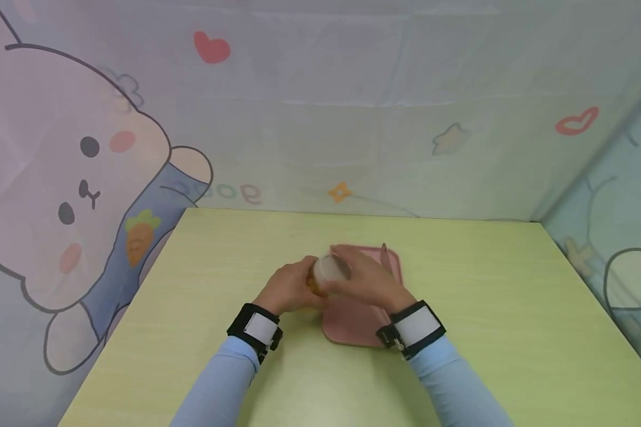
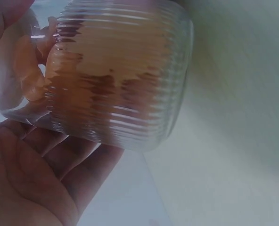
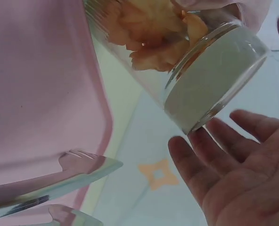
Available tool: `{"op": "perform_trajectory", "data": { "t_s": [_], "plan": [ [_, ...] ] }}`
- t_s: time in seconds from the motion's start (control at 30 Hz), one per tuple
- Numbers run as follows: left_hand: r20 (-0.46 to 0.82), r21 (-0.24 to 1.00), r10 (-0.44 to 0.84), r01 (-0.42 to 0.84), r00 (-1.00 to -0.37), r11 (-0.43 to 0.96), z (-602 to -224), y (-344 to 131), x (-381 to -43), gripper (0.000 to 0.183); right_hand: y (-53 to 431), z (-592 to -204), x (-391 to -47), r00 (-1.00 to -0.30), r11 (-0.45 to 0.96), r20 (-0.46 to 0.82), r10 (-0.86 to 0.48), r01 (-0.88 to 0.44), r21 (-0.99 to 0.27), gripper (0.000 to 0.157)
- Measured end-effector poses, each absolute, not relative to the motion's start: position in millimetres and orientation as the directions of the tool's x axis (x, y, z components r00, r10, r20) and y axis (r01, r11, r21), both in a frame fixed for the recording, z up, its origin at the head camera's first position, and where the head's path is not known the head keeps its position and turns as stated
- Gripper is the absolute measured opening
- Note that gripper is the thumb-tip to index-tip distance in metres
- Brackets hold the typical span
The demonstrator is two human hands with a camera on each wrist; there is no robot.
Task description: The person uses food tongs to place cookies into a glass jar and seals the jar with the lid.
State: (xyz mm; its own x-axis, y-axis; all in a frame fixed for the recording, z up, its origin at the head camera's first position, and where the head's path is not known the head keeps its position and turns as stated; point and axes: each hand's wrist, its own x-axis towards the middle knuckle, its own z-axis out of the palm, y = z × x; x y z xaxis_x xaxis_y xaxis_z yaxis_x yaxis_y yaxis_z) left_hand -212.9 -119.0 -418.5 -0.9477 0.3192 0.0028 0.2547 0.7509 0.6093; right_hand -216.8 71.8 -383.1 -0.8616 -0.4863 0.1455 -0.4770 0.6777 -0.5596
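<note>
A clear ribbed jar [image 2: 125,80] with orange-brown pieces inside is held tilted above the table. My left hand [image 1: 291,287] grips its body, fingers beneath and thumb at the upper left in the left wrist view. At the other end sits a pale lid [image 3: 215,75]. My right hand [image 1: 371,279] is spread around that lid, fingertips touching its rim; the thumb stands apart at the right edge of the right wrist view. Below the hands lies a pink tray [image 1: 352,329]. Clear-looking tongs [image 3: 54,188] with toothed ends rest on the tray's right side.
The pale yellow-green table [image 1: 502,332] extends around the tray on all sides. A printed cloth backdrop [image 1: 310,118] rises behind the table's far edge, and another hangs along the right side.
</note>
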Motion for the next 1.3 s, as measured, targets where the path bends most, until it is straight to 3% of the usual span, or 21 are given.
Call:
{"op": "perform_trajectory", "data": {
  "t_s": [0.27, 0.53, 0.77, 0.93, 1.07, 1.17, 1.3],
  "plan": [
    [0.021, 0.596, 0.321, 0.269, -0.947, 0.756, -419, -119, -213, 0.071, 71, -388, -220, -0.817, 0.617, 0.216, -0.535, -0.552, -0.561, 0.059],
    [-0.014, 0.641, 0.319, 0.236, -0.948, 0.731, -419, -122, -215, 0.066, 55, -389, -215, -0.904, 0.706, 0.208, -0.372, -0.422, -0.569, 0.03],
    [-0.031, 0.648, 0.325, 0.229, -0.945, 0.726, -420, -122, -214, 0.066, 51, -392, -210, -0.94, 0.748, 0.174, -0.293, -0.339, -0.57, 0.044],
    [-0.01, 0.637, 0.316, 0.237, -0.949, 0.734, -422, -123, -214, 0.068, 60, -395, -219, -0.889, 0.688, 0.165, -0.426, -0.437, -0.579, 0.043],
    [0.015, 0.607, 0.305, 0.251, -0.952, 0.754, -425, -124, -215, 0.073, 66, -394, -223, -0.842, 0.622, 0.132, -0.523, -0.483, -0.617, 0.067],
    [0.013, 0.606, 0.309, 0.253, -0.951, 0.754, -426, -124, -216, 0.074, 68, -393, -222, -0.822, 0.614, 0.131, -0.554, -0.51, -0.603, 0.075],
    [0.016, 0.617, 0.315, 0.257, -0.949, 0.743, -426, -123, -216, 0.07, 67, -393, -221, -0.817, 0.608, 0.153, -0.556, -0.526, -0.596, 0.065]
  ]
}}
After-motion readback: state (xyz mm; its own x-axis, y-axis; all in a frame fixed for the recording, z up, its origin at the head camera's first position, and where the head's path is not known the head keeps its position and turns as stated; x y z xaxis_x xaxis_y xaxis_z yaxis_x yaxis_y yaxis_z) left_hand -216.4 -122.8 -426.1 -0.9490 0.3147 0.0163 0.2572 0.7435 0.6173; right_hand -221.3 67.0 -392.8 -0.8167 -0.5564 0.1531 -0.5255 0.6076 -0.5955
